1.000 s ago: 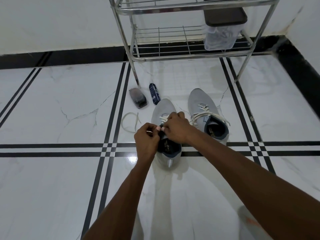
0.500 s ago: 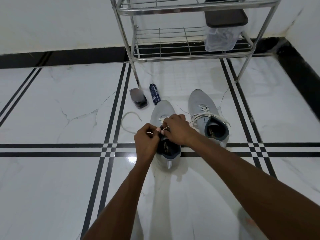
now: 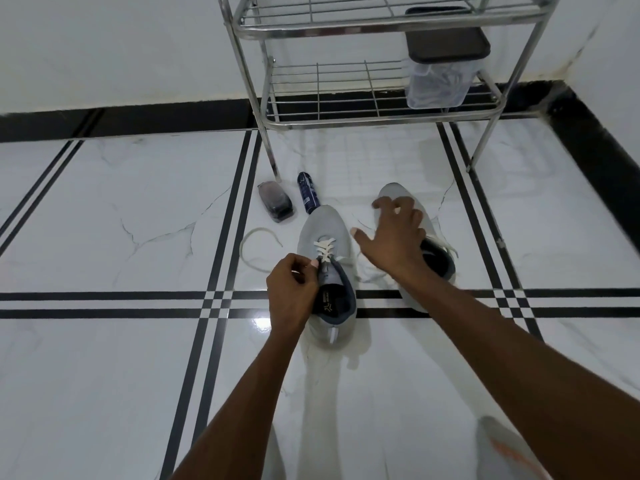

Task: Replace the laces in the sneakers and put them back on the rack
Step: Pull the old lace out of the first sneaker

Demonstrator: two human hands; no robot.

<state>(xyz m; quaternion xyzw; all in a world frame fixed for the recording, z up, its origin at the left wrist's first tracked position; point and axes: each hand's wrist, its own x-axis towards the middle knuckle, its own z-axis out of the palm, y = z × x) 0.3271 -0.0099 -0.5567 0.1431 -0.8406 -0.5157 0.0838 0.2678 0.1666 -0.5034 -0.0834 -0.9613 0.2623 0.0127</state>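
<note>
Fingers (image 3: 304,271) of the left hand (image 3: 292,292) pinch a white lace end at the collar of the near sneaker (image 3: 327,271), while the right hand (image 3: 394,237) hangs open, digits spread and gripping nothing, above the gap between the two shoes. The steel wire rack (image 3: 381,109) stands straight ahead against the wall, its lower shelf bare except for a lidded clear plastic box (image 3: 440,77) on the right. On the glossy white marble floor (image 3: 121,209), ruled with black inlay lines, both grey knit sneakers point their toes at the rack, long axes running away from the person; the second sneaker (image 3: 415,244) lies just right of the first, partly hidden under the right hand, its lace trailing loose. The near sneaker is laced only across its lower eyelets, so the free end must probably travel back toward the person, and the left hand, already on it, is the nearer. A spare flat lace (image 3: 252,251) loops limply on the floor to the left; beyond it lie a small dark case (image 3: 277,206) and a slim blue can (image 3: 308,194) on its side.
</note>
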